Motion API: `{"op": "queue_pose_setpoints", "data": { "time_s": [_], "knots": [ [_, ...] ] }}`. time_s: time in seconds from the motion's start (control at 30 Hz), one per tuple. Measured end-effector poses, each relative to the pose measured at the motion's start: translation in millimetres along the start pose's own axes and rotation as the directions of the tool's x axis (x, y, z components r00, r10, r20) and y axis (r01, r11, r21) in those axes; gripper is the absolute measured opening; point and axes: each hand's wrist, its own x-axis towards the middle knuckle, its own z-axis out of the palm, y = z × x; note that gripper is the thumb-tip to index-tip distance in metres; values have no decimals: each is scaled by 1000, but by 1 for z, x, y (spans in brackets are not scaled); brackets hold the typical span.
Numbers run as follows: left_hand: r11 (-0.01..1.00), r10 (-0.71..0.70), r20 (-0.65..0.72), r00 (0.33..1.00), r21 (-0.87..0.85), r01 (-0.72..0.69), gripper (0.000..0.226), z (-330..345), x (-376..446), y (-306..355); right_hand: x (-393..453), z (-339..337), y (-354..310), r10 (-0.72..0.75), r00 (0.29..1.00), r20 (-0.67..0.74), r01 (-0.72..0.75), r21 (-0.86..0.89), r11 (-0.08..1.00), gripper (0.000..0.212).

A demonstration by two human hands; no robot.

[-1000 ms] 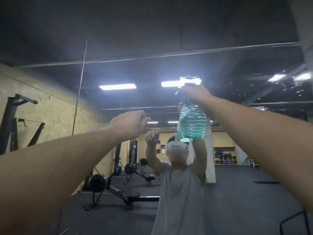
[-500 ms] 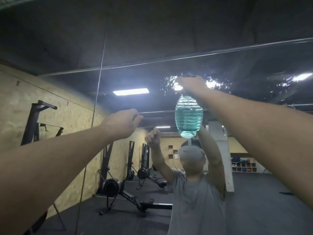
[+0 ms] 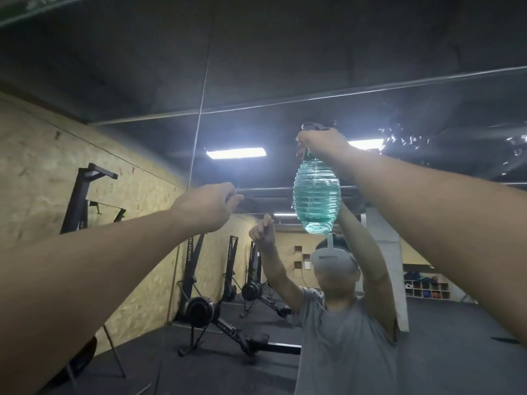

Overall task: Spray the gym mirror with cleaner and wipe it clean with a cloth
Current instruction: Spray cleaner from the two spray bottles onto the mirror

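Note:
I face the gym mirror (image 3: 427, 115) with both arms raised. My right hand (image 3: 322, 143) grips the trigger head of a ribbed clear spray bottle (image 3: 316, 201) partly filled with teal cleaner, nozzle close to the glass at upper centre. A patch of wet droplets (image 3: 405, 138) glistens on the mirror to the right of that hand. My left hand (image 3: 205, 206) is lifted lower and to the left, fingers curled, with nothing seen in it. No cloth is in view.
A vertical seam (image 3: 196, 138) runs down the mirror left of centre. The glass reflects me, rowing machines (image 3: 199, 309) on a dark floor, a chipboard wall (image 3: 42, 166) and cubby shelves (image 3: 425, 289) at far right.
My right hand has carried the bottle leftward along the glass, leaving the wet droplets off to its right. The left hand stays raised; its fingers have loosened slightly.

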Motion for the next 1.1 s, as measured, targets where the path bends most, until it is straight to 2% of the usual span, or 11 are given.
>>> {"op": "queue_pose_setpoints", "data": {
  "time_s": [0.07, 0.17, 0.37, 0.6, 0.7, 0.83, 0.97, 1.1],
  "knots": [
    [1000, -11, 4, 1000, 3, 11, 30, -7, -4, -19, -2, 22, -7, -4, 1000, -2, 4, 42, 999, 48],
    [1000, -13, 32, 999, 23, 12, 29, -17, -9, -52, -2, 56, -17, -16, 997, -78, 20, 58, 998, 49],
    [999, -5, 52, 999, 44, 3, 29, -43, -12, -132, -6, 119, -43, 7, 992, -128, -6, 10, 1000, 16],
    [999, 5, 70, 998, 53, -9, 29, -68, -13, -219, -17, 188, -70, 19, 995, -100, -21, -19, 1000, 16],
    [998, 17, 80, 997, 53, -21, 29, -76, -18, -248, -23, 215, -83, 40, 994, -102, -43, -28, 999, 27],
    [999, 30, 99, 995, 40, -34, 29, -82, -25, -287, -24, 249, -98, 37, 989, -143, -52, -102, 993, 5],
    [999, 39, 125, 991, 27, -43, 29, -83, -25, -317, -30, 272, -108, 53, 974, -222, -69, -64, 996, 5],
    [998, 63, 107, 992, 7, -64, 29, -85, -24, -338, -32, 298, -113, 69, 976, -206, -93, -110, 990, 8]
  ]
}}
